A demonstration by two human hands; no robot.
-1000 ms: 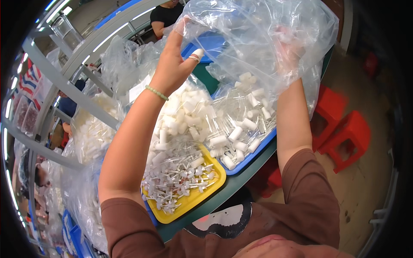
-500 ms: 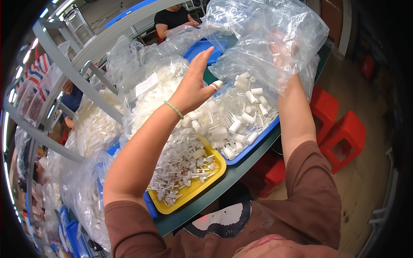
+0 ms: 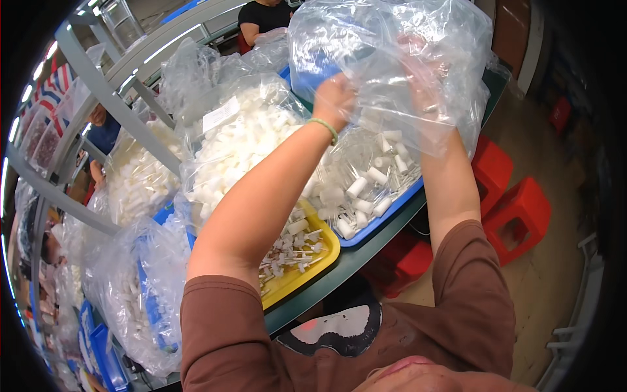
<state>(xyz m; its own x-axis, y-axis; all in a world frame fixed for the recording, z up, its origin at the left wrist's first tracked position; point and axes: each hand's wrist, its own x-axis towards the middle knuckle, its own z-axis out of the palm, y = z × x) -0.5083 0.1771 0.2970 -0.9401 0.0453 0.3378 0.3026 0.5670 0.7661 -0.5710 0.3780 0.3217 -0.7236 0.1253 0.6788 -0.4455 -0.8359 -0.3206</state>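
Green counter [image 3: 353, 261] carries a blue tray [image 3: 384, 221] of white parts [image 3: 377, 175]; the bag [image 3: 379, 62] is raised over the tray's far end, handling apparently midway, setting-down not yet done. Left hand [image 3: 336, 99] appears to meet the bag's left side, right hand [image 3: 426, 75] shows through it; whether their fingers pinch cannot be told.

The person's left grip [image 3: 336, 98] is stretched out forward and seemingly curled, though blur leaves that uncertain. Behind it, the left forearm [image 3: 268, 186] slants back and leftward to a bent elbow [image 3: 222, 261]. The right grip [image 3: 426, 75] stands apart, to the right of the left one and slightly farther out; behind it, the right forearm [image 3: 450, 179] runs almost straight back.
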